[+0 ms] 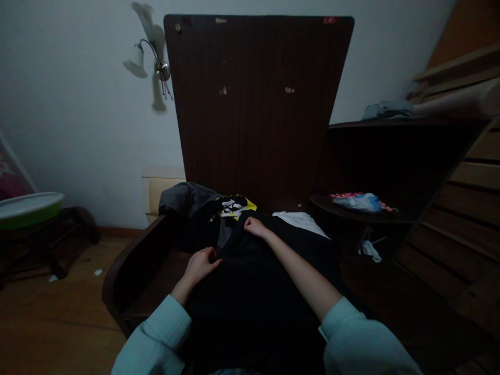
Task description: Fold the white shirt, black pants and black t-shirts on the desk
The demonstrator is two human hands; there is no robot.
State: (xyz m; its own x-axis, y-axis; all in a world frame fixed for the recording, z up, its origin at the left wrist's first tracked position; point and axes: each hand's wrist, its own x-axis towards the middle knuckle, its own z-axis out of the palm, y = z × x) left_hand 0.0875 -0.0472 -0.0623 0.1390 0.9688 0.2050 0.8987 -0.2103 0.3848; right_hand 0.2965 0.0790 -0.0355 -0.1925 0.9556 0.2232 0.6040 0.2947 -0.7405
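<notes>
A large piece of black clothing (253, 281) lies spread over the dark wooden seat in front of me; its exact kind is too dark to make out. My left hand (201, 268) pinches its left edge, with thumb and fingers together. Farther up, my right hand (255, 227) is closed on the upper edge of the same cloth. Just beyond lies a black garment with a yellow and white print (236, 206). Dark grey cloth (187, 198) is bunched beside it on the left, over the armrest. White cloth (300, 223) shows behind the black clothing on the right.
A curved wooden armrest (121, 276) borders the seat on the left. A tall dark board (253, 104) stands behind it. On the right, a dark shelf (363, 214) carries a plastic bag (359, 202). A green basin (31, 211) rests on a low stand at far left.
</notes>
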